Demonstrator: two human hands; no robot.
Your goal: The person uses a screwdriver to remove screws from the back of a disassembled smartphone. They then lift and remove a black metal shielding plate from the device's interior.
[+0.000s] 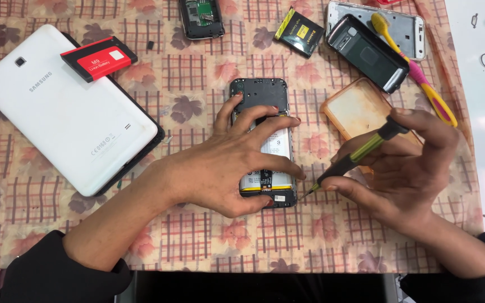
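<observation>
An opened phone [262, 95] with its back removed lies face down in the middle of the patterned cloth, its battery and dark inner frame showing. My left hand [228, 163] rests over it, fingers spread across the battery and thumb at the lower edge. A thin screwdriver [355, 157] with a black and yellow-green handle is gripped in my right hand [408, 165]. Its tip points down-left toward the phone's lower right corner. Just behind my right hand lies a clear orange-tinted phone case [355, 109].
A white tablet [57, 106] lies face down at left, a red and black battery [99, 58] on it. At the back sit a small opened phone [200, 17], a black and yellow battery [298, 32], a dark phone [366, 51] on a silver frame, and a yellow-pink toothbrush [416, 73].
</observation>
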